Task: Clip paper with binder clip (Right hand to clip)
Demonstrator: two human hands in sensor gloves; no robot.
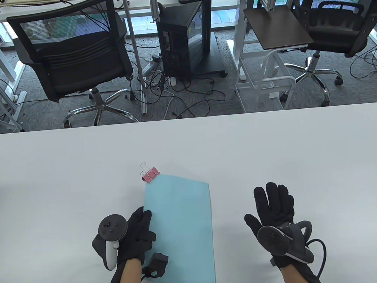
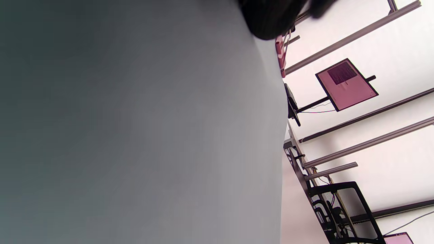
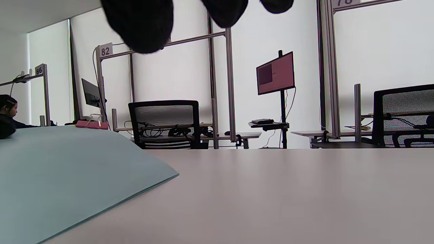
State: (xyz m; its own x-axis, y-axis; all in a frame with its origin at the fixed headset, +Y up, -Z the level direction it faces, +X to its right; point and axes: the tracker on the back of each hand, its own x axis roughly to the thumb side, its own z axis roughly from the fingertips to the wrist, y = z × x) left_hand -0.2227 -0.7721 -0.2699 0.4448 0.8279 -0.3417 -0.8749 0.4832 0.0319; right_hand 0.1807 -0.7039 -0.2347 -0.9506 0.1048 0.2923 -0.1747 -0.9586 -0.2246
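A light blue paper sheet [image 1: 181, 231] lies on the white table [image 1: 272, 149], near the front edge. A pink binder clip [image 1: 149, 175] with wire handles sits on the sheet's far left corner. My left hand [image 1: 139, 230] rests on the paper's left edge, fingers on the sheet. My right hand [image 1: 275, 206] lies flat and empty on the table to the right of the paper, fingers spread, apart from it. In the right wrist view the paper [image 3: 67, 176] fills the left, with the clip [image 3: 92, 124] at its far edge. The clip [image 2: 280, 56] shows small in the left wrist view.
Beyond the table's far edge stand two black office chairs [image 1: 75, 65], a computer tower [image 1: 182, 36] with cables on the floor, and a white wire cart [image 1: 265, 85]. The table around the paper is bare white surface.
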